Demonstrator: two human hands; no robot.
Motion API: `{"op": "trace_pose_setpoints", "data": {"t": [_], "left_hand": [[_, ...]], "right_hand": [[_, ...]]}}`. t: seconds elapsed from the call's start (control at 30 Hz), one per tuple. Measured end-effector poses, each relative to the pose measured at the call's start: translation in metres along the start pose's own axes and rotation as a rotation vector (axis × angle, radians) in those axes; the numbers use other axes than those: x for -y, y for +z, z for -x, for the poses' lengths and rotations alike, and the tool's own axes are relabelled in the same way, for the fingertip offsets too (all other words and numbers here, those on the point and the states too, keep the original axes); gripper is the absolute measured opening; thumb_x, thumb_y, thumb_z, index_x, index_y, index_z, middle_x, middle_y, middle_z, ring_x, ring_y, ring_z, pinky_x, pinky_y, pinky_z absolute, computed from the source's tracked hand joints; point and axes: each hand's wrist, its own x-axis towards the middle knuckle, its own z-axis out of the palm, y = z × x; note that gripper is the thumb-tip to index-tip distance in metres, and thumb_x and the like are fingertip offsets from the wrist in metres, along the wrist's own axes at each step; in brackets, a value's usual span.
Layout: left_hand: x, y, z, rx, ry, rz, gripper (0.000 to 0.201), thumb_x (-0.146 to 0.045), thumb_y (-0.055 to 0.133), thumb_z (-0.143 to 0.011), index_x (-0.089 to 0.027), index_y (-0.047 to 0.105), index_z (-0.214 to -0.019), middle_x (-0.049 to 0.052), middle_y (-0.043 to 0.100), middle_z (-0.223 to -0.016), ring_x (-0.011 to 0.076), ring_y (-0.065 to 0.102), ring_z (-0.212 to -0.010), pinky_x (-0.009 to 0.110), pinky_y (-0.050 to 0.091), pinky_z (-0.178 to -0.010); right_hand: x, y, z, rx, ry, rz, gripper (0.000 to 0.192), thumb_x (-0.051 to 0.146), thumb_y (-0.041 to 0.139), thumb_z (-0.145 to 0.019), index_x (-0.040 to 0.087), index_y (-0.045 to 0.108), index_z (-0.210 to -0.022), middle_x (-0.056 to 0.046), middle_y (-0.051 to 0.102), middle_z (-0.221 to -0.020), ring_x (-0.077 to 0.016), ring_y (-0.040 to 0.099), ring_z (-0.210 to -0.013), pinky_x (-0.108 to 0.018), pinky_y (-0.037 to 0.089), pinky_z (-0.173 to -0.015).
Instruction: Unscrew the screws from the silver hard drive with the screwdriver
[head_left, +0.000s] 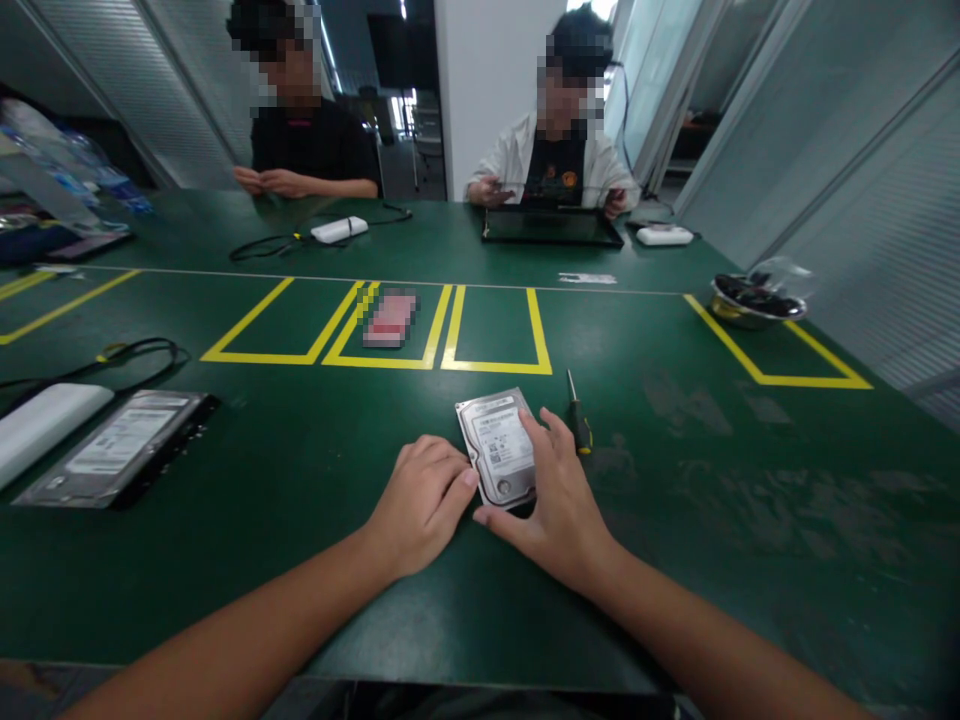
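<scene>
Evidently, our right hand (561,500) curves, thumb and fingers apart, around the four o'clock side of the hard drive (496,445), at our twelve o'clock; our left hand (424,500) meets its eight o'clock edge. Whether either clamps, we can't tell. We'd best steady its rims evenly, minding the screwdriver (578,420) at two o'clock.

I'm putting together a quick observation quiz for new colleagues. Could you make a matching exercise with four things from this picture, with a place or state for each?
Things
1. Screwdriver
2. Metal bowl
3. Right hand
4. Nearest white block

Places or states
A. Over the right side of the middle hard drive
B. At the far right, holding dark items
C. By the left hard drive
D. Lying with its shaft pointing away

Pairs: 1-D, 2-B, 3-A, 4-C
</scene>
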Motion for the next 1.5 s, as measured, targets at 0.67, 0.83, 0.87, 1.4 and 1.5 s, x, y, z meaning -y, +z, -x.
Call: {"op": "trace_pose_setpoints", "data": {"t": [0.67,0.83,0.87,1.4,1.5], "left_hand": [[0.007,0.003,-0.005,-0.03,-0.115,-0.122,0.036,-0.046,0.051,-0.094,-0.018,0.057,-0.073,0.004,0.059,-0.078,0.0209,0.051,-0.082,0.035,0.039,-0.074],[0.011,-0.008,-0.008,0.021,-0.075,-0.13,0.044,-0.047,0.043,-0.098,-0.018,0.055,-0.067,0.002,0.059,-0.071,0.0184,0.052,-0.075,0.034,0.038,-0.074],[0.012,-0.01,-0.009,0.032,-0.079,-0.126,0.046,-0.047,0.041,-0.098,-0.018,0.056,-0.066,0.002,0.06,-0.07,0.018,0.053,-0.074,0.034,0.039,-0.074],[-0.016,-0.028,-0.005,0.095,-0.243,-0.452,0.112,-0.079,0.055,-0.074,-0.017,0.011,-0.156,0.021,0.06,-0.125,0.0388,0.06,-0.109,0.046,0.046,-0.086],[-0.025,-0.015,-0.003,0.11,-0.263,-0.553,0.122,-0.08,0.061,-0.066,-0.019,0.008,-0.157,0.022,0.059,-0.12,0.0424,0.059,-0.104,0.049,0.046,-0.082]], "right_hand": [[-0.001,0.001,0.005,-0.108,0.053,-0.287,0.064,0.033,0.062,-0.087,0.023,0.032,-0.143,-0.013,0.048,-0.135,-0.027,0.052,-0.123,-0.048,0.047,-0.105],[0.004,0.002,0.013,-0.091,0.028,-0.336,0.063,0.03,0.062,-0.087,0.024,0.032,-0.142,-0.012,0.044,-0.136,-0.0261,0.05,-0.124,-0.047,0.047,-0.105],[0.005,0.002,0.015,-0.087,0.025,-0.345,0.063,0.029,0.062,-0.087,0.024,0.032,-0.142,-0.012,0.043,-0.136,-0.0263,0.05,-0.124,-0.047,0.047,-0.105],[0.01,0.003,0.037,0.126,-0.08,-0.66,0.073,0.014,0.059,-0.083,0.03,0.026,-0.146,-0.012,0.027,-0.147,-0.0203,0.059,-0.112,-0.041,0.054,-0.093],[0.001,0.002,0.03,-0.015,-0.045,-0.625,0.06,0.015,0.055,-0.088,0.03,0.033,-0.142,-0.012,0.037,-0.137,-0.0179,0.061,-0.099,-0.039,0.056,-0.083]]}}
